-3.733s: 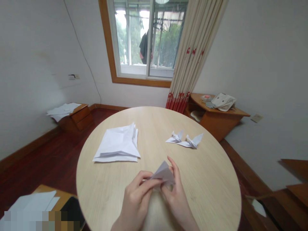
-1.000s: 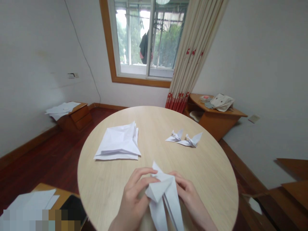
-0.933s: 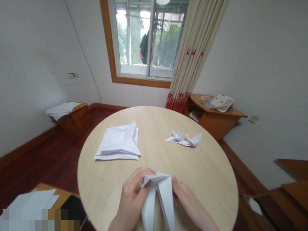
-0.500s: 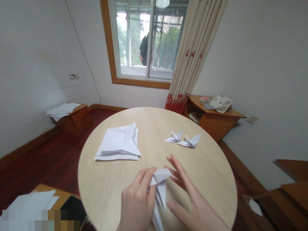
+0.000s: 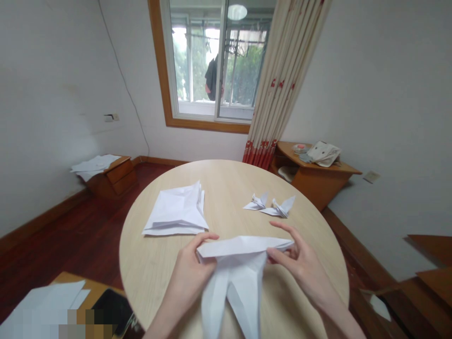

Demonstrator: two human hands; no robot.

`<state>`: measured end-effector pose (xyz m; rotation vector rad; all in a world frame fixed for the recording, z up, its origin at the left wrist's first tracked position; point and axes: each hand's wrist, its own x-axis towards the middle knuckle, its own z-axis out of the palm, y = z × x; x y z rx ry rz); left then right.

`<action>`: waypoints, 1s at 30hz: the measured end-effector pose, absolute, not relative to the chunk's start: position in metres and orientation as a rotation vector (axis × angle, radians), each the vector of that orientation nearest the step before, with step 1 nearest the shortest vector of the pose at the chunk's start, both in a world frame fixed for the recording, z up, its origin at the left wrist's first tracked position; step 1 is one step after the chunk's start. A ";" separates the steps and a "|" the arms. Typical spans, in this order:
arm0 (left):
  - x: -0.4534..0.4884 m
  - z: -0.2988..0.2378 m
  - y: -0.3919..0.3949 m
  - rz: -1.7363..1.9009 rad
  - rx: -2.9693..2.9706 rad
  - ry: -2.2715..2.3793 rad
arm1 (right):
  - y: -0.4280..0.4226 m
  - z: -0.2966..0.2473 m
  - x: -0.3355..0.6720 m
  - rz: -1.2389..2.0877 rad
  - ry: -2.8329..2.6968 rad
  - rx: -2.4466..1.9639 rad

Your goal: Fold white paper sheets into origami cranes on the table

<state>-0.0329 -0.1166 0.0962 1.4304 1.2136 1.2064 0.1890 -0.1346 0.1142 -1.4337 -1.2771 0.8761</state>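
Note:
Between my hands a partly folded sheet of white paper [image 5: 238, 273] is spread wide above the near part of the round table [image 5: 226, 176]. It has a folded band along its top and two long legs pointing toward me. My left hand [image 5: 192, 266] pinches the band's left end, the thumb below it and a finger over its upper edge. With thumb and fingers my right hand [image 5: 296, 261] grips the right end, its index finger raised off the paper. Beyond it sit two folded paper cranes, a smaller one [image 5: 256, 202] and a larger one [image 5: 279, 208].
A stack of white paper sheets [image 5: 178, 209] lies on the table's left side. At lower left a low wooden surface holds papers [image 5: 52, 301] and a dark flat object [image 5: 109, 313]. A corner cabinet [image 5: 314, 183] with a cloth bag [image 5: 324, 153] stands behind on the right.
The narrow folded paper has been opened out sideways. My right hand, previously loose beside it, now grips its right end, and my left hand has shifted a little left.

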 end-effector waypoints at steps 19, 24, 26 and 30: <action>-0.037 -0.010 -0.135 0.744 2.306 1.892 | -0.141 -0.031 0.207 -0.327 -2.552 -1.092; -0.032 0.017 -0.131 0.787 2.067 1.522 | -0.135 -0.053 0.211 -0.380 -2.478 -0.884; -0.046 0.042 -0.117 0.901 2.074 1.406 | -0.132 -0.045 0.213 -0.307 -2.427 -0.889; -0.104 0.093 -0.054 1.285 2.012 1.642 | -0.133 0.000 0.220 0.056 -2.284 -1.006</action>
